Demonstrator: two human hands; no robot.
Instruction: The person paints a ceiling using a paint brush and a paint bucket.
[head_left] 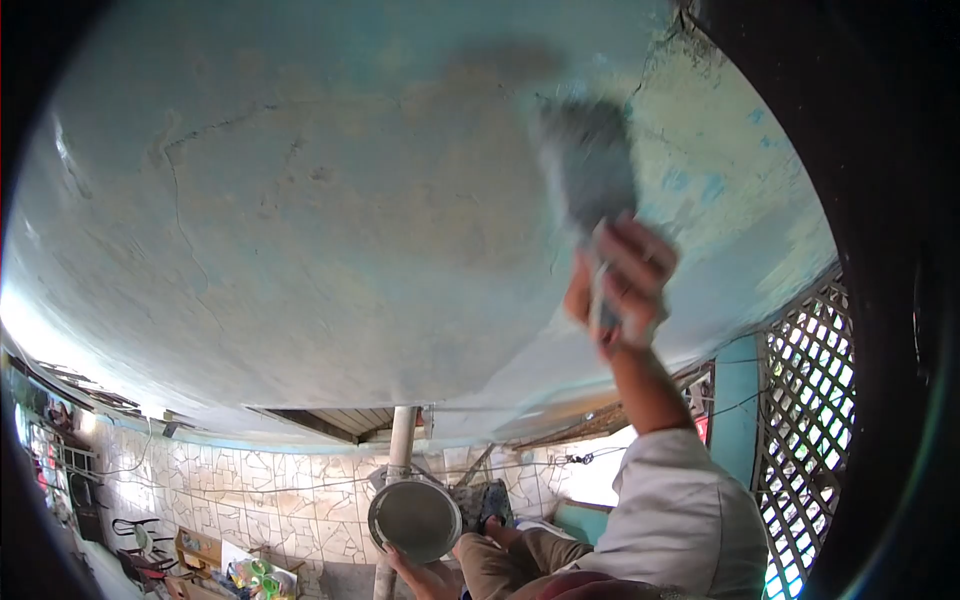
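Note:
Raised overhead, my right hand (625, 285) is wrapped round the handle of a wide putty knife (592, 160). The blade is blurred and lies at or close to the cracked blue-green ceiling (350, 200); whether it touches cannot be made out. Low in the view, my left hand (415, 575) holds a round container (415, 520) of grey material from below, its thumb at the rim and its other fingers hidden.
A pale pole (402, 440) stands behind the container. Dark lattice (810, 420) is at the right. Lower left are a wooden shelf (198, 548), chairs (145, 560) and a stone-patterned surface (260, 490). A cable (300, 488) crosses the view.

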